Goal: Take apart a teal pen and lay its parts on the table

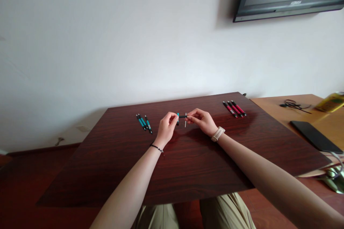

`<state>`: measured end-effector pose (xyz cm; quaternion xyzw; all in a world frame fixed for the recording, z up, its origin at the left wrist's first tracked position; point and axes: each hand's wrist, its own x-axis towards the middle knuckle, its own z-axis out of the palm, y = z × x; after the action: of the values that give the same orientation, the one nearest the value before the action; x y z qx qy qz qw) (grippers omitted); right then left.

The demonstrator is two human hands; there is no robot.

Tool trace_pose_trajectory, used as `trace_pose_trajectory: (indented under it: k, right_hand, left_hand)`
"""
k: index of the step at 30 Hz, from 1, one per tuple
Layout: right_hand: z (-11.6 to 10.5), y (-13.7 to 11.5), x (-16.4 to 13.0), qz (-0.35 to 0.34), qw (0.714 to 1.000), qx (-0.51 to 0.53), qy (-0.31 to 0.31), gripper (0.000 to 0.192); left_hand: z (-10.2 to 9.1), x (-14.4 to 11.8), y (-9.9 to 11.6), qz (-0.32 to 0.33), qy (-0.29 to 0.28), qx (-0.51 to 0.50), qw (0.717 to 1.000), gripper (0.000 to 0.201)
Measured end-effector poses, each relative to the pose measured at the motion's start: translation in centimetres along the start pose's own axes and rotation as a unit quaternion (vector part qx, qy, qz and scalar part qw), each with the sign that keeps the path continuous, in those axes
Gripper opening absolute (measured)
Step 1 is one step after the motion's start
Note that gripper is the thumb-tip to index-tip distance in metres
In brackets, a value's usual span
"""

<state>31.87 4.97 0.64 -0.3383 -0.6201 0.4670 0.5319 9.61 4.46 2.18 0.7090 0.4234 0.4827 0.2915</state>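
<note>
Between my hands, over the middle of the dark wood table (pixel 150 186), is a short black pen part (pixel 182 116), held level. My left hand (pixel 167 126) pinches its left end. Thumb and fingers of my right hand (pixel 201 120) are closed at its right end; any small piece between those fingertips is too small to tell. Just beyond my left fingertips a teal pen piece (pixel 177 119) is partly hidden. A thin white pen refill (pixel 185 123) lies behind the black part, close to my right fingertips.
Several teal and black pens (pixel 143 123) lie to the left. Several pink and black pens (pixel 234 108) lie at the back right. A lighter table (pixel 279 114) adjoins on the right, with a black flat device (pixel 314 135), a cable (pixel 294 105) and a yellow can (pixel 331 102).
</note>
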Motion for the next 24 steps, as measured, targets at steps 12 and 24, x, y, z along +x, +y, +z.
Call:
trace_pose_trajectory:
  k: [12, 24]
  right_hand:
    - [0.3, -0.4, -0.4, -0.019, 0.999, -0.027, -0.034, 0.038]
    - [-0.9, -0.9, -0.2, -0.039, 0.995, -0.079, 0.043, 0.036]
  left_hand:
    - [0.1, -0.2, -0.4, 0.028, -0.003, 0.12, 0.992, 0.041]
    - [-0.9, 0.2, -1.9, -0.037, 0.104, 0.073, 0.991, 0.061]
